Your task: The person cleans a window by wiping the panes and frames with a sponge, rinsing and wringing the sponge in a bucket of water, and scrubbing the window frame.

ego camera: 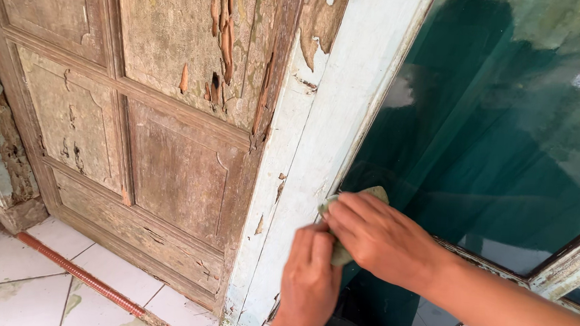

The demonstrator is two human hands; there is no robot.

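Note:
My right hand (379, 237) presses a small pale green cloth (374, 192) against the lower left corner of a dark green glass pane (500, 129). The cloth shows above and below the fingers. My left hand (308, 278) is just below it, fingers curled, touching the lower end of the cloth and the white painted frame post (319, 118). The glass sits in a worn white window frame (565, 270).
A weathered brown wooden door (164, 135) with peeling paint stands to the left of the post. White floor tiles (9, 260) lie below, crossed by a reddish pipe (88, 281). A crumbling wall edge (0, 132) is at far left.

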